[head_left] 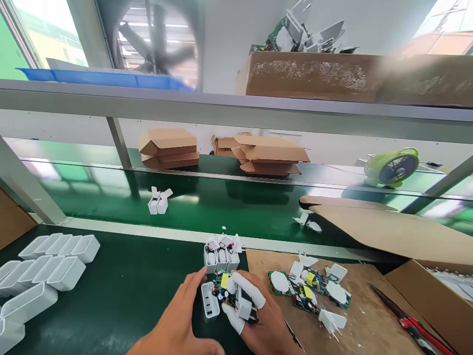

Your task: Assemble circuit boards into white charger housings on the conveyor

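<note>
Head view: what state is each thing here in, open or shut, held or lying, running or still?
Left hand, open, fingertips on shell.
Right hand, gripping board.
Shell, on the mat, beside board.
Three chargers, lids open.
Cartons, folded flat, stacked.
Wall fan, blurred, seemingly spinning.
Green fan, tilted back; spinning unclear.
Cutters, lying unheld.

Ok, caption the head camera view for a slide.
Left hand touches a white charger shell, right hand holds a circuit board against it, beside a green conveyor belt.
</note>
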Demonstrator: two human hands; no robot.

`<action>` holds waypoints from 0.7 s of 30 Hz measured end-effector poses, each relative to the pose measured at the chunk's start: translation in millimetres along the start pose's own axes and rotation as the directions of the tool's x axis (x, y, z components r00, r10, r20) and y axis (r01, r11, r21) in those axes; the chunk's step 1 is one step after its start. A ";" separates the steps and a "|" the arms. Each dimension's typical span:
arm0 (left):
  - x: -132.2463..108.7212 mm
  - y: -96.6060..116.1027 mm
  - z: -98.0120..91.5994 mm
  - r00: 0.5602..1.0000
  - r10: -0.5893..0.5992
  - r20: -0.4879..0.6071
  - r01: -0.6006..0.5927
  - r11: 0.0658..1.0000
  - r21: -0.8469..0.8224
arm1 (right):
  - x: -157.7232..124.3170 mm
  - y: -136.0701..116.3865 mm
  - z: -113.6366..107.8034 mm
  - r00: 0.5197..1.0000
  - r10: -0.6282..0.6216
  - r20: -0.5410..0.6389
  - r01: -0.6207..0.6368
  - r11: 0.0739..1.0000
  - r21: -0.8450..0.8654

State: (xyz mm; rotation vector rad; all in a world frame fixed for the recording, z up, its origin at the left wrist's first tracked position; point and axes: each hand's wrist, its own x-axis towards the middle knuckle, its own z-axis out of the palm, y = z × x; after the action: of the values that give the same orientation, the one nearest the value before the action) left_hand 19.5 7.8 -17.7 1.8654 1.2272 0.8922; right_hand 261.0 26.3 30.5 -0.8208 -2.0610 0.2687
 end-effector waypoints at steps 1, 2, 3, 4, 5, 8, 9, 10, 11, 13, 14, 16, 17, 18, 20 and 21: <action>0.7 -0.1 6.9 1.000 0.001 0.001 -0.001 1.000 0.003 | -1.3 -1.2 0.9 1.000 -0.013 0.013 0.013 1.000 -0.005; 1.5 0.0 11.0 1.000 0.015 -0.010 -0.015 1.000 0.005 | -2.2 -2.8 1.4 0.999 -0.030 0.023 0.030 0.999 -0.013; 2.2 0.5 12.2 0.998 0.046 -0.031 -0.046 0.999 0.008 | -2.5 -4.7 1.4 0.998 -0.047 0.033 0.048 0.999 -0.022; 2.6 1.2 10.8 0.994 0.092 -0.057 -0.091 0.996 0.013 | -2.2 -7.0 1.0 0.997 -0.062 0.052 0.063 0.998 -0.025; 2.6 2.2 7.5 0.986 0.142 -0.082 -0.141 0.990 0.023 | -1.5 -9.4 0.3 0.994 -0.072 0.080 0.074 0.997 -0.022; 0.7 5.4 -5.6 0.961 0.252 -0.113 -0.246 0.967 0.061 | 2.0 -16.0 -1.9 0.983 -0.062 0.171 0.067 0.997 -0.026; -0.2 6.1 -8.8 0.959 0.262 -0.111 -0.256 0.964 0.066 | 3.0 -17.5 -2.2 0.981 -0.054 0.185 0.062 0.997 -0.039; -1.0 6.5 -10.8 0.959 0.262 -0.108 -0.256 0.964 0.066 | 3.7 -18.6 -2.2 0.981 -0.056 0.186 0.066 0.996 -0.053; -1.5 6.5 -11.8 0.961 0.257 -0.103 -0.252 0.966 0.064 | 4.3 -19.5 -1.9 0.981 -0.061 0.185 0.074 0.995 -0.061; -1.6 5.3 -11.5 0.965 0.247 -0.090 -0.242 0.968 0.060 | 5.4 -20.8 -1.3 0.979 -0.078 0.189 0.090 0.994 -0.057; -1.4 4.2 -10.7 0.965 0.247 -0.083 -0.243 0.968 0.059 | 6.0 -21.6 -1.1 0.977 -0.083 0.196 0.095 0.994 -0.053; -0.9 1.6 -9.2 0.963 0.259 -0.077 -0.255 0.965 0.058 | 7.8 -23.8 -0.9 0.975 -0.065 0.214 0.081 0.994 -0.069; -0.8 0.4 -8.7 0.962 0.264 -0.074 -0.260 0.964 0.056 | 8.7 -25.1 -0.9 0.974 -0.056 0.219 0.076 0.994 -0.082; -1.0 -0.7 -8.4 0.961 0.267 -0.073 -0.264 0.963 0.054 | 9.5 -26.4 -0.8 0.974 -0.052 0.219 0.074 0.993 -0.095; -1.8 -2.4 -8.2 0.961 0.267 -0.069 -0.264 0.963 0.051 | 10.0 -28.3 -0.2 0.976 -0.050 0.214 0.076 0.990 -0.118; -2.2 -2.9 -8.2 0.962 0.266 -0.067 -0.263 0.964 0.051 | 9.6 -28.7 0.3 0.977 -0.047 0.210 0.075 0.989 -0.129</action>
State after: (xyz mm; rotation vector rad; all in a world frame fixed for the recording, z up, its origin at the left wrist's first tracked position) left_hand 10.6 8.1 -16.4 2.0800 1.0611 1.0932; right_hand 243.9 10.8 50.0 -0.8389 -2.3162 0.1863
